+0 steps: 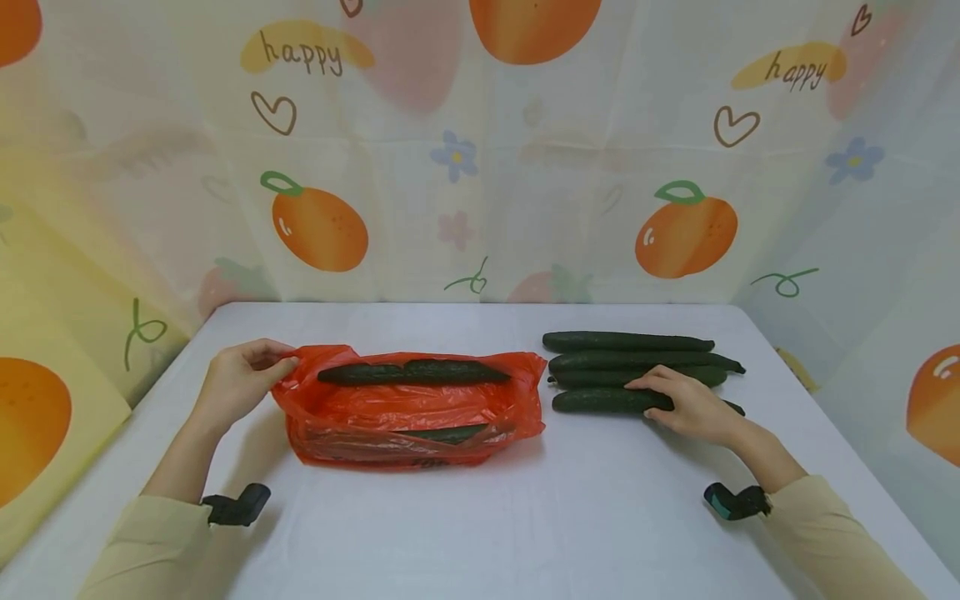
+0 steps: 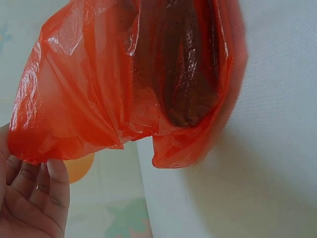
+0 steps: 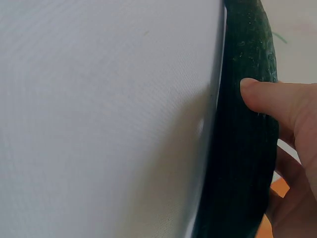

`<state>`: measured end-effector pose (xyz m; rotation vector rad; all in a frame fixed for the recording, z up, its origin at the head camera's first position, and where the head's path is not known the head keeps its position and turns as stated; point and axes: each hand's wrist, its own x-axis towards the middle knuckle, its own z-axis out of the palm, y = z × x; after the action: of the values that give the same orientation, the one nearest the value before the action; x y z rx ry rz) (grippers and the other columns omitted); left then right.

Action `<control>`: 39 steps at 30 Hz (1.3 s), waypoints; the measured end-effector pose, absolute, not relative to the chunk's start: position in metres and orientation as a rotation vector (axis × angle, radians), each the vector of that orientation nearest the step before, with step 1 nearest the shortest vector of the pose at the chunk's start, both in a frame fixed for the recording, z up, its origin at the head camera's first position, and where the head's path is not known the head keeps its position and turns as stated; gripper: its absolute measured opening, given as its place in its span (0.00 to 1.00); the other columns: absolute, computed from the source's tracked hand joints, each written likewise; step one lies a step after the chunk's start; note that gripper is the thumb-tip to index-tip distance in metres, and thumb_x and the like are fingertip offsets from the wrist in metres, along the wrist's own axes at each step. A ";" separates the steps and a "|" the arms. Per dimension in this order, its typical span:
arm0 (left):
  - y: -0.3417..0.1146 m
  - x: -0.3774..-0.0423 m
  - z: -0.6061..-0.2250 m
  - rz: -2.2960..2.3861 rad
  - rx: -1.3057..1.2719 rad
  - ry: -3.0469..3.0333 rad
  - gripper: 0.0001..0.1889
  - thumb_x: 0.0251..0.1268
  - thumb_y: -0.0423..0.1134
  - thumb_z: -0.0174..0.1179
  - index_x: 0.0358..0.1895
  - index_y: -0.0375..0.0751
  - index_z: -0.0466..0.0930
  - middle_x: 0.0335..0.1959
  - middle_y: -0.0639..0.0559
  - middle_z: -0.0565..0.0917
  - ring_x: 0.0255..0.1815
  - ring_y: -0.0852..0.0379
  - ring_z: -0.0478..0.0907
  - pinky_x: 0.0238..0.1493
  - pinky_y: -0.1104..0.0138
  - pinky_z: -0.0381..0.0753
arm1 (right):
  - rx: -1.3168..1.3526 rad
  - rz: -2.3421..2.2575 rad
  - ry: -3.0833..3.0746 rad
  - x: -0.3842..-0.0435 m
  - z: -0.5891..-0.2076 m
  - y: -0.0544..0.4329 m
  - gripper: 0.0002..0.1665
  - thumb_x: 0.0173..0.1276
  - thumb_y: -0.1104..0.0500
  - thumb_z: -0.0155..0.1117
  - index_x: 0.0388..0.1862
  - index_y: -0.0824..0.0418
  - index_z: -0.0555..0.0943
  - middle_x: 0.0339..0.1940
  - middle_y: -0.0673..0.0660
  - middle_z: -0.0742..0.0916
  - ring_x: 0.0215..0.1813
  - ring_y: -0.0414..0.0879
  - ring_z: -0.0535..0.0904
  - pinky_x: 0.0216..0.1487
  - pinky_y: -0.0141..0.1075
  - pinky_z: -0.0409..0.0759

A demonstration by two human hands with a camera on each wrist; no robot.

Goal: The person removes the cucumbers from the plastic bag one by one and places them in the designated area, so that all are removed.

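Observation:
My left hand [image 1: 243, 379] pinches the left corner of a red plastic bag [image 1: 367, 408] that lies on the table with its mouth spread. In the left wrist view the bag film [image 2: 74, 99] runs up from the fingers. Dark green cucumbers are in the bag, one along the far side [image 1: 412, 372] and another partly covered by the near film [image 1: 450, 434]. At the right, my right hand [image 1: 693, 404] grips the nearest cucumber [image 1: 600, 401] of a group, thumb on the near side and fingers over the far side. The right wrist view shows the thumb pressed on this cucumber [image 3: 242, 148].
Behind the gripped cucumber lie several more, side by side, the farthest cucumber [image 1: 630, 342] slightly apart. A white cloth covers the table [image 1: 480, 525]. A printed curtain [image 1: 525, 167] hangs behind and on both sides. Each wrist bears a small black camera [image 1: 238, 505].

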<state>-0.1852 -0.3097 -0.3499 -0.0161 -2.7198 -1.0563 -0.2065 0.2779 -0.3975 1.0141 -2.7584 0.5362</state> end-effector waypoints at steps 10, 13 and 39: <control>-0.310 -0.185 -0.350 -1.059 -0.030 -2.702 0.14 0.62 0.45 0.58 0.42 0.37 0.81 0.36 0.39 0.84 0.28 0.75 0.74 0.29 0.78 0.75 | 1.006 0.439 -2.750 -0.206 -0.398 0.277 0.26 0.48 0.68 0.72 0.49 0.57 0.80 0.38 0.50 0.79 0.41 0.45 0.73 0.39 0.40 0.75; -0.310 -0.186 -0.350 -1.063 -0.035 -2.691 0.14 0.61 0.44 0.59 0.41 0.37 0.81 0.36 0.39 0.84 0.27 0.75 0.74 0.28 0.78 0.75 | 0.970 0.434 -2.797 -0.206 -0.398 0.277 0.25 0.50 0.68 0.71 0.49 0.57 0.80 0.38 0.51 0.78 0.41 0.45 0.73 0.40 0.40 0.75; -0.312 -0.185 -0.349 -1.055 -0.007 -2.709 0.15 0.62 0.46 0.58 0.42 0.37 0.81 0.37 0.38 0.84 0.29 0.76 0.74 0.29 0.78 0.76 | 1.063 0.613 -2.513 -0.209 -0.353 0.218 0.20 0.55 0.65 0.68 0.48 0.58 0.79 0.43 0.50 0.83 0.44 0.43 0.79 0.44 0.40 0.78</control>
<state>-0.1851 -0.3121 -0.3493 -0.0073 -2.7095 -1.0553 -0.2093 0.2178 -0.3528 1.0629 -2.5133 0.6133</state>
